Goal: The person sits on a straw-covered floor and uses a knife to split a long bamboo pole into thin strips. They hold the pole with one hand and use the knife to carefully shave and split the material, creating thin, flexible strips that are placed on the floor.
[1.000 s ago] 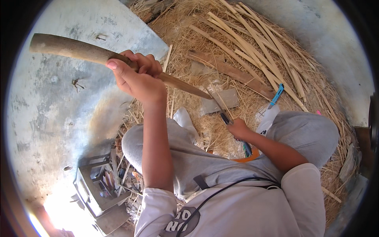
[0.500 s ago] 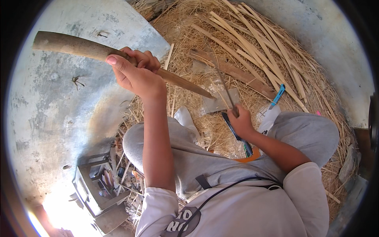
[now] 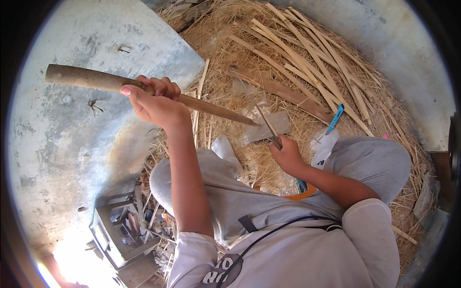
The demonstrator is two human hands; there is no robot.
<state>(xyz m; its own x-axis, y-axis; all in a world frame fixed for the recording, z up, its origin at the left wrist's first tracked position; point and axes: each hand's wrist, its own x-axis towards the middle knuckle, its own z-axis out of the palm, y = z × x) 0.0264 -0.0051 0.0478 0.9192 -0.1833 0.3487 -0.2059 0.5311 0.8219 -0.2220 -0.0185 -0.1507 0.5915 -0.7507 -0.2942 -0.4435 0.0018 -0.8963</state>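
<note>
Below and left of the left hand stands an open wooden cabinet [image 3: 126, 236] with small items inside. A wooden pole [image 3: 211, 107] extends out to the left of the left hand [image 3: 161, 104], which is closed around the shaft, fingers wrapped over it and thumb laid along it. From this hand the pole slopes down to the right; its narrow end overlaps a flat grey slab [image 3: 274, 126] — contact cannot be confirmed. The slab lies on the straw-covered floor [image 3: 261, 156], just above and left of the right hand.

The right hand [image 3: 288, 156] is closed in a fist on the handle of a long, thin-bladed knife [image 3: 262, 113]. The blade points up and left from this hand, crossing in front of the slab near the end of the pole. Below the right hand lies an orange curved item [image 3: 304, 192]. Above it rests a brown plank [image 3: 283, 92]; farther up and right, a spread of pale strips [image 3: 314, 55]. Right of the right hand — near the knee — is a blue cutter [image 3: 336, 116].
</note>
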